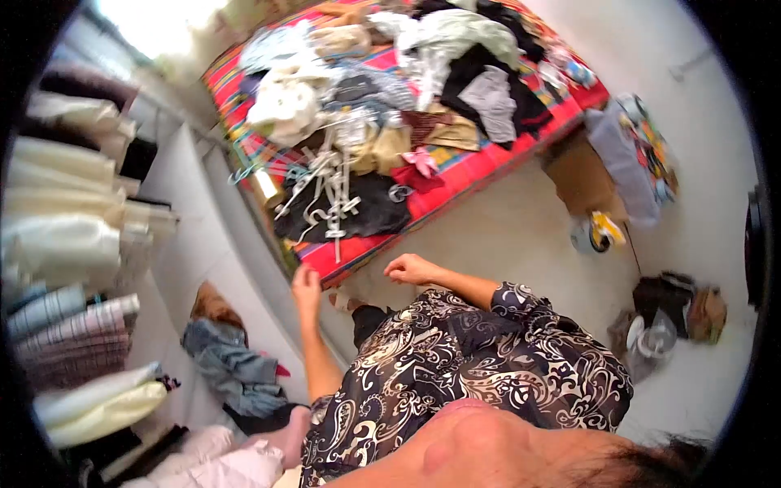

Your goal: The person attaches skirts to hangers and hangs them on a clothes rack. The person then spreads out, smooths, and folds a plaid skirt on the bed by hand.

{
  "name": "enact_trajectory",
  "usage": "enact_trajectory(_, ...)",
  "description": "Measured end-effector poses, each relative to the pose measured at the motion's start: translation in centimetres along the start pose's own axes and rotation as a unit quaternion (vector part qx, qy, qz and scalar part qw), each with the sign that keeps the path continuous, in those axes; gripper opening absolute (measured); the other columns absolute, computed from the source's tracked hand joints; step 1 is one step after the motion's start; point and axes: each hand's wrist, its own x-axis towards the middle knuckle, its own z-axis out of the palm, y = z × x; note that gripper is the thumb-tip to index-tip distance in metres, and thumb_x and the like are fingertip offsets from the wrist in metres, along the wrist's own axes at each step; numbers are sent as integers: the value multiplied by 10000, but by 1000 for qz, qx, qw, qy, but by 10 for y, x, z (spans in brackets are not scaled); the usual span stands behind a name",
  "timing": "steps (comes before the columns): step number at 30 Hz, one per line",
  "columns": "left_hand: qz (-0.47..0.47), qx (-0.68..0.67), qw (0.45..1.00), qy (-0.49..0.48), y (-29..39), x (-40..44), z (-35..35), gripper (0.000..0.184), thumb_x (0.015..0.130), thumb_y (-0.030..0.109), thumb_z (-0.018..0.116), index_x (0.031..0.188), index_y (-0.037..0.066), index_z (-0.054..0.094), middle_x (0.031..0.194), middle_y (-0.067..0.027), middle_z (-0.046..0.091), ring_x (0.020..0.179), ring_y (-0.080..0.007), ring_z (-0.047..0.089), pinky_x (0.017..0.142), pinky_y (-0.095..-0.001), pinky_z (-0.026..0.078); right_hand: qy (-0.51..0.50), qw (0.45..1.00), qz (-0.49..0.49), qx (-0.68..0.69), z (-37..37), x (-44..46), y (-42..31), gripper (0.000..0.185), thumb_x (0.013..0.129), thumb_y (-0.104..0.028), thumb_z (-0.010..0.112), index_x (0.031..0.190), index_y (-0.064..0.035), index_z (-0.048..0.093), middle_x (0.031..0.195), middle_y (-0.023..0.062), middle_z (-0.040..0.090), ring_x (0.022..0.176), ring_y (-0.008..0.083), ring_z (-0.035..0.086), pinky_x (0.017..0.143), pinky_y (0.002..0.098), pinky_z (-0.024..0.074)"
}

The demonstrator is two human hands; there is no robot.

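Observation:
My left hand [307,285] is raised beside the near left corner of the bed [423,213]. Its fingers are loosely bent and slightly apart, with nothing seen in them. In front of my body, my right hand [411,269] hangs over the floor near the bed's edge, fingers loosely curled and no object visible. Several white hangers [335,191] lie tangled on a black garment [378,213] at the bed's near end. Beyond them is a heap of clothes, including a cream garment [285,104], a pale green one [464,37] and a grey one [490,102].
Light-coloured clothes [61,203] hang in a wardrobe on the left. Jeans [228,366] lie on its lower shelf, with a pale pink puffy garment [236,464] nearer me. A cardboard box [586,175] stands right of the bed. Dark bags [667,297] rest on the floor at far right.

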Motion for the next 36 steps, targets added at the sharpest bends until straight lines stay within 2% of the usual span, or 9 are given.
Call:
enact_trajectory(3, 25, -8, 980, -198, 61, -40, 129, 302, 900, 195, 647, 1139, 17, 694, 1029, -169, 728, 942, -238, 702, 857, -347, 534, 89, 990, 66, 81, -62, -91, 70, 261, 947, -152, 585, 1130, 3, 690, 928, 82, 738, 793, 138, 695, 716, 299, 572)
enact_trajectory(6, 44, -56, 953, -293, 99, -51, 192, 278, 914, 154, 638, 1140, 0, 686, 947, -158, 738, 866, -205, 715, 790, -328, 548, 181, 955, 122, 200, -80, -151, 101, 254, 962, -169, 589, 1132, -8, 688, 927, 71, 730, 783, 133, 682, 698, 285, 565)
enact_trajectory(9, 112, -4, 944, -311, 159, -22, 233, 276, 915, 140, 635, 1141, -12, 679, 954, -171, 738, 865, -229, 723, 777, -341, 554, 232, 931, 104, 260, -116, -176, 127, 241, 961, -148, 575, 1120, -4, 685, 922, 65, 722, 784, 131, 679, 680, 282, 564)
enact_trajectory(15, 147, 18, 929, -340, 184, 39, 254, 287, 917, 152, 635, 1145, -14, 682, 968, -198, 734, 886, -254, 727, 789, -357, 556, 221, 932, 70, 279, -106, -145, 114, 270, 974, -186, 592, 1169, -18, 673, 947, 66, 722, 797, 116, 672, 697, 271, 556)
enact_trajectory(20, 136, 39, 913, -384, 186, 81, 300, 300, 914, 165, 641, 1155, -9, 682, 959, -196, 733, 877, -265, 721, 785, -359, 550, 209, 952, 86, 208, -162, -129, 103, 260, 958, -185, 607, 1135, -16, 697, 944, 71, 723, 812, 132, 681, 716, 293, 566)
enact_trajectory(26, 94, -20, 887, -451, 203, 104, 337, 316, 930, 162, 631, 1183, -23, 667, 945, -144, 737, 867, -192, 699, 786, -328, 539, 285, 928, 84, 224, -208, -108, 141, 259, 937, -168, 624, 1132, -12, 694, 922, 64, 724, 769, 126, 674, 677, 284, 566)
enact_trajectory(34, 9, -38, 871, -490, 239, 157, 394, 299, 955, 155, 603, 1178, -32, 668, 974, -95, 727, 840, -142, 676, 761, -287, 529, 347, 845, 144, 380, -314, -69, 177, 188, 912, -122, 662, 1070, -31, 709, 868, 26, 703, 724, 97, 638, 596, 247, 528)
enact_trajectory(35, 2, -63, 872, -486, 242, 158, 403, 296, 953, 139, 615, 1187, -38, 657, 915, -89, 719, 786, -141, 673, 701, -276, 530, 362, 832, 164, 387, -328, -64, 191, 187, 908, -118, 664, 1072, -42, 712, 864, 20, 701, 719, 95, 632, 593, 245, 525)
enact_trajectory(36, 43, -59, 871, -487, 246, 161, 414, 300, 957, 141, 611, 1195, -38, 650, 931, -89, 718, 777, -138, 671, 692, -270, 534, 377, 819, 183, 393, -343, -60, 206, 187, 905, -115, 666, 1074, -52, 715, 861, 14, 698, 714, 93, 627, 591, 242, 522)
